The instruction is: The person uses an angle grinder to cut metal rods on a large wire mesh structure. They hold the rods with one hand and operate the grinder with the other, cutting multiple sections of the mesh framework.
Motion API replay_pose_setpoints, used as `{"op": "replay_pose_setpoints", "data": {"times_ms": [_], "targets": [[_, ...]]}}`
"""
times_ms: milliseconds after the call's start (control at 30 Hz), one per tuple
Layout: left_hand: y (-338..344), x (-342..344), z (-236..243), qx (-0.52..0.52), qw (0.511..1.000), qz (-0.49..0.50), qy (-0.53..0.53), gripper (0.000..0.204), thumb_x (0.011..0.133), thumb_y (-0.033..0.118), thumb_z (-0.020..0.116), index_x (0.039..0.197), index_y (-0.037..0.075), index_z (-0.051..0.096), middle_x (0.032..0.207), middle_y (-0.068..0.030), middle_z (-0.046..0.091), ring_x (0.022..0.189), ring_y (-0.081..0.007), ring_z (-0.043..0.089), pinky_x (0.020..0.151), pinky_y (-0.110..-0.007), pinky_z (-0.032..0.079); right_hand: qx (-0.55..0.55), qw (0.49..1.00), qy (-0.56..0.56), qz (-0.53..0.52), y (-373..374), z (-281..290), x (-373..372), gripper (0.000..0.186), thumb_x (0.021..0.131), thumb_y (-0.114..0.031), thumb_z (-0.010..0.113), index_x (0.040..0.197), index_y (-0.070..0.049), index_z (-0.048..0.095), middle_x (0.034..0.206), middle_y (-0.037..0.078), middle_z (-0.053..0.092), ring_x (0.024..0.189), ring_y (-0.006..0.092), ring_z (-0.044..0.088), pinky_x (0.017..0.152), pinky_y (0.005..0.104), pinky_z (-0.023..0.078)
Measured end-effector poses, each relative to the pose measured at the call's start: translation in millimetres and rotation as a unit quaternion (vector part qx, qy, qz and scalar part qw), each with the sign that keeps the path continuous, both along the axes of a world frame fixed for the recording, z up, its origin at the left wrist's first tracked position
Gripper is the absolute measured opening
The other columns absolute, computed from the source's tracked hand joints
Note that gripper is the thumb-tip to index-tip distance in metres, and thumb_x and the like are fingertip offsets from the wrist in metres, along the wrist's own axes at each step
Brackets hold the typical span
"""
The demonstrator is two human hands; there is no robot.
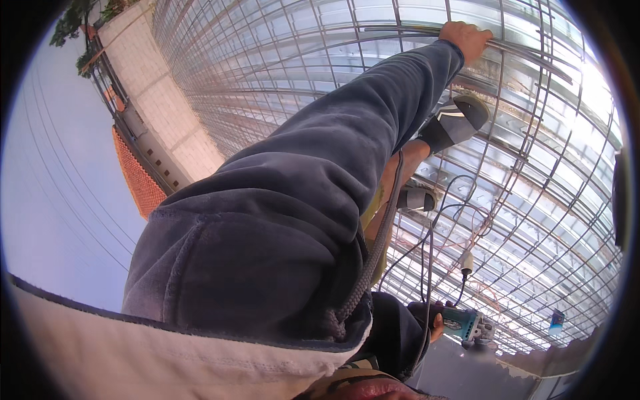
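Rebar grid over metal decking, outdoors; left hand grasps rods, right hand grinder.

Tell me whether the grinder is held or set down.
Held: the fingers of the right hand wrap around the rear of the teal grinder.

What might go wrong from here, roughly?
The thin black cable of the teal angle grinder in the right hand might snag on the grey steel mesh. A grey-and-black shoe could catch between the mesh's bars. The bare left hand, gripping thin steel rods, might get scraped.
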State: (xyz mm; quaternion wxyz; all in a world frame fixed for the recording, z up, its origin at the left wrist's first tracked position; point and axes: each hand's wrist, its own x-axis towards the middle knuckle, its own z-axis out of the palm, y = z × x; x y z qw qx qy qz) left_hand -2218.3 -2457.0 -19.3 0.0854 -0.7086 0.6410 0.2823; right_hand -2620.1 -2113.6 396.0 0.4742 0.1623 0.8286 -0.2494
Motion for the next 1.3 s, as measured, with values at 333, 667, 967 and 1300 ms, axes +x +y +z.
{"op": "replay_pose_setpoints", "data": {"times_ms": [333, 667, 967, 1300], "targets": [[66.4, 13.5, 36.8, 0.004, 0.997, -0.048, 0.056, 0.038, 0.103, 0.033, 0.062, 0.14, 0.031, 0.068, 0.109, -0.0113, 0.08, 0.111, -0.035, 0.076, 0.089, -0.049, 0.061, 0.018, 0.99, -0.038, 0.137, -87.2, -22.4, -54.2, 0.069, 0.085, -0.014, 0.076, 0.148, -0.001, 0.051, 0.13, 0.014, 0.064, 0.114, 0.0265, 0.066, 0.095, 0.0418, 0.059], [84.2, -47.5, 81.0, 0.096, 0.976, 0.042, 0.193, 0.029, 0.105, 0.041, 0.063, 0.126, 0.022, 0.07, 0.095, -0.0177, 0.078, 0.089, -0.0415, 0.078, 0.075, -0.058, 0.061, 0.035, 0.982, -0.047, 0.18, -117.6, -27.1, -66.6, 0.068, 0.085, -0.014, 0.076, 0.147, -0.001, 0.052, 0.129, 0.014, 0.064, 0.114, 0.0265, 0.066, 0.094, 0.0419, 0.059], [87.8, -41.6, 100.7, 0.127, 0.974, 0.085, 0.168, 0.029, 0.104, 0.038, 0.064, 0.129, 0.024, 0.071, 0.1, -0.0159, 0.078, 0.101, -0.0396, 0.078, 0.083, -0.055, 0.061, 0.023, 0.979, -0.055, 0.195, -119.4, -26.4, -70.2, 0.067, 0.085, -0.013, 0.075, 0.146, -0.001, 0.053, 0.128, 0.014, 0.064, 0.113, 0.0265, 0.066, 0.094, 0.0419, 0.059], [198.0, 153.2, 75.1, 0.107, 0.991, 0.079, -0.018, 0.03, 0.112, 0.039, 0.056, 0.132, 0.019, 0.064, 0.106, -0.0166, 0.072, 0.103, -0.0413, 0.071, 0.093, -0.056, 0.057, -0.007, 0.979, -0.069, 0.194, -89.0, -32.0, -79.3, 0.066, 0.085, -0.013, 0.075, 0.145, -0.001, 0.053, 0.128, 0.014, 0.064, 0.113, 0.0265, 0.066, 0.094, 0.042, 0.059]]}}
